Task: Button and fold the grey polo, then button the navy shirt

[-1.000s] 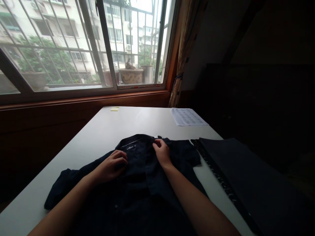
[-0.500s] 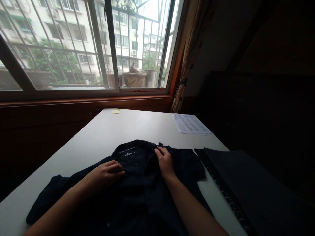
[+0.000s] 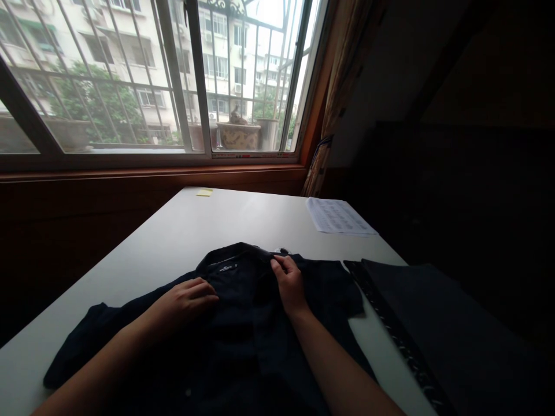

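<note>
A dark navy shirt [image 3: 243, 341] lies spread face up on the white table [image 3: 182, 237], collar toward the window. My left hand [image 3: 186, 300] rests palm down on the shirt's left chest, fingers loosely curled and together. My right hand [image 3: 288, 283] lies on the shirt just right of the collar, its fingertips pinching the collar edge [image 3: 273, 259]. Both forearms reach in from the bottom of the view.
A second dark garment with a patterned edge [image 3: 433, 341] lies on the table's right side. A printed sheet of paper [image 3: 338, 216] sits at the far right corner and a yellow sticky note [image 3: 203, 192] at the far edge. A barred window [image 3: 151, 86] runs behind the table.
My left hand slid slightly back and left across the shirt's chest. My right hand stays at the collar. The camera view shifted a little.
</note>
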`<act>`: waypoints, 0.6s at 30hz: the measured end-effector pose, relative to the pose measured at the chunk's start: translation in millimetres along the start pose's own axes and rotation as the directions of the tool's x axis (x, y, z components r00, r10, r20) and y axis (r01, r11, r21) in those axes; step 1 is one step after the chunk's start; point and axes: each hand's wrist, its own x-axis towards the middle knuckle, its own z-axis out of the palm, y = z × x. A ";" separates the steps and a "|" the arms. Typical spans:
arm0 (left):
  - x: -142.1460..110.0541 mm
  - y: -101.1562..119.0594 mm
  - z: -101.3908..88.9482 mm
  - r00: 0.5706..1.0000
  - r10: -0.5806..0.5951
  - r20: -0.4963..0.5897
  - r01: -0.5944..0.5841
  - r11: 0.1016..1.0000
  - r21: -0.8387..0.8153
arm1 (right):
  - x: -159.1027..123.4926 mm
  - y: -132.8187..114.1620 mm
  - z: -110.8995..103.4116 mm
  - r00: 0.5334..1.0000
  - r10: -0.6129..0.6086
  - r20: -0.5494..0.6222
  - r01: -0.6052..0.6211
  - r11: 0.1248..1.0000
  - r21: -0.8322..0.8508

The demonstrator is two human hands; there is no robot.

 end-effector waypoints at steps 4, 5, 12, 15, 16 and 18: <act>0.3 -0.5 3.6 0.999 -0.038 -0.022 0.037 0.999 -0.014 | 0.0 0.8 0.3 1.000 -0.006 0.015 0.006 1.000 -0.001; 0.2 -1.4 5.1 0.999 -0.041 -0.033 0.041 0.999 -0.020 | 0.1 1.4 0.3 1.000 -0.009 0.015 0.009 1.000 -0.002; -1.2 -5.9 9.6 0.997 -0.020 -0.074 0.017 0.999 -0.041 | 0.2 3.7 0.3 0.999 -0.023 0.023 0.023 0.999 -0.030; -0.9 -3.6 7.0 0.999 -0.016 -0.051 0.016 1.000 -0.001 | -0.4 3.1 1.0 0.999 -0.018 0.033 0.019 0.999 -0.031; -0.7 -2.5 6.2 0.999 -0.014 -0.043 0.015 1.000 0.018 | -0.6 2.8 1.2 0.999 -0.015 0.035 0.017 0.999 -0.031; 0.1 -0.6 5.2 0.999 -0.004 -0.035 0.006 0.998 0.056 | -0.7 1.9 1.3 0.999 -0.015 0.038 0.016 0.999 -0.032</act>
